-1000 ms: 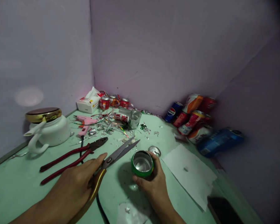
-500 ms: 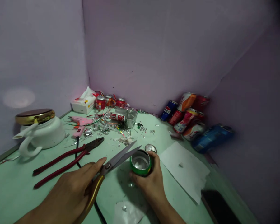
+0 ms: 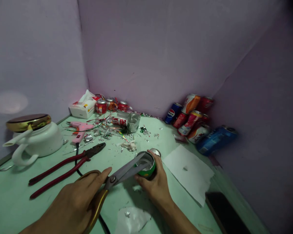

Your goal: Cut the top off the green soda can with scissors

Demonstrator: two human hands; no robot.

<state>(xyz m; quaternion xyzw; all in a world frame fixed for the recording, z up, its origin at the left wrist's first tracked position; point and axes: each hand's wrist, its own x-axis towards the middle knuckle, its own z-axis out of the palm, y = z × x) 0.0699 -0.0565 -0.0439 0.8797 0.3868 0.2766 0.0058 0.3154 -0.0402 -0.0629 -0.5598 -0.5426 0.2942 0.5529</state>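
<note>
- The left hand [image 3: 73,195] is closed round the gold handles of the scissors [image 3: 113,179], one finger stretched toward the pivot.
- The right hand [image 3: 157,178] grips the green can [image 3: 148,172], thumb on the near side, fingers curled round the far right.
- The can sits in that right grasp, ahead and to the right of the left hand; the slightly parted blades reach across its mouth. Whether both tips are inside or one lies over the rim, I cannot tell.
- A nick to the right thumb looks the likeliest mishap: it lies just below the blades, and a slip of the scissors or a turn of the can could bring them together.
- The bare rim could also scratch the right fingers if they slide up, and too hard a squeeze could dent so thin a wall.
- A blade catching the rim unevenly might leave a jagged edge.
- The can looks short and rounded, green outside, dull silver inside, its top open with a thin edge and its mouth facing up, tipped a little toward the viewer.
- A round metal lid [image 3: 156,152] lies just beyond the right fingers; red-handled pliers [image 3: 90,153] rest beyond the left hand.
</note>
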